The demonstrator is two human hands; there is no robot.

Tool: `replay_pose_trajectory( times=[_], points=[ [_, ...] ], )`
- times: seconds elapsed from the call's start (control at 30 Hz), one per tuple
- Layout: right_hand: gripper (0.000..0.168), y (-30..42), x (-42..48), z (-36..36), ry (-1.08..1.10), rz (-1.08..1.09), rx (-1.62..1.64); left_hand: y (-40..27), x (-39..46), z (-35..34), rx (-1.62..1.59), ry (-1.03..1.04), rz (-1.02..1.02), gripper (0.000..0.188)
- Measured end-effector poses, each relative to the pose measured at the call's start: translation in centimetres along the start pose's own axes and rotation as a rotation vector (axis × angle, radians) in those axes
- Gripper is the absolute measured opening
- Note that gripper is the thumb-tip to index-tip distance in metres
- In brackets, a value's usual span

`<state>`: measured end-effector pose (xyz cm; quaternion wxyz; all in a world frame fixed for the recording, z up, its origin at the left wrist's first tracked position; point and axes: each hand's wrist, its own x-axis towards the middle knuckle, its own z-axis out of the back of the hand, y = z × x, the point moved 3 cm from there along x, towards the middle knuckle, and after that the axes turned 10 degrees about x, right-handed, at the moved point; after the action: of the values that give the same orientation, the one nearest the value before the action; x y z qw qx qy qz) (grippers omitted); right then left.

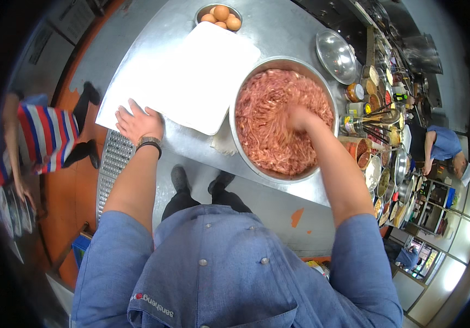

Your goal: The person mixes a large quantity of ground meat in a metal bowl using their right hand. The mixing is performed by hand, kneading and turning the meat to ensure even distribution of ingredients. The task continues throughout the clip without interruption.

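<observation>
My right hand (302,117) is sunk in minced meat (259,106) inside a wide metal bowl (284,63). Its fingers are hidden in the meat, and both look motion-blurred. My left hand (140,121) rests palm down near the front left of the stainless steel table (288,35), fingers spread and nothing held. Beside it lies a white rectangular board or tray (202,78), strongly overexposed, between my left hand and the meat bowl. A pale cloth (223,144) shows at the bowl's left side, near the table's front edge.
A small bowl of brown eggs (221,13) stands beyond the white board. Farther right are a shiny metal bowl (335,55), jars (355,92) and many containers of ingredients. A person in a striped apron (46,137) is at left; another in blue (444,143) is at far right.
</observation>
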<state>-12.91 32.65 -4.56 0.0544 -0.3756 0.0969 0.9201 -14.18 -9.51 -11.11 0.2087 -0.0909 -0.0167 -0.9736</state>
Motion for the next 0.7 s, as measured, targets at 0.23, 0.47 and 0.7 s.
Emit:
replay_pose_trajectory(
  times=[0.23,0.47,0.7],
  points=[
    [0.06,5.5,-5.0,-9.0,-0.646,0.511,-0.33,0.5,-0.2,0.7,0.006,0.055,0.028,0.061],
    [0.046,6.3,2.2,-1.9,-0.054,-0.099,-0.367,0.0,-0.1,0.1,-0.01,0.032,0.007,0.06],
    [0.042,1.0,-2.7,-4.5,-0.076,0.029,-0.252,0.6,-0.2,-0.4,-0.02,-0.009,0.006,0.061]
  ],
)
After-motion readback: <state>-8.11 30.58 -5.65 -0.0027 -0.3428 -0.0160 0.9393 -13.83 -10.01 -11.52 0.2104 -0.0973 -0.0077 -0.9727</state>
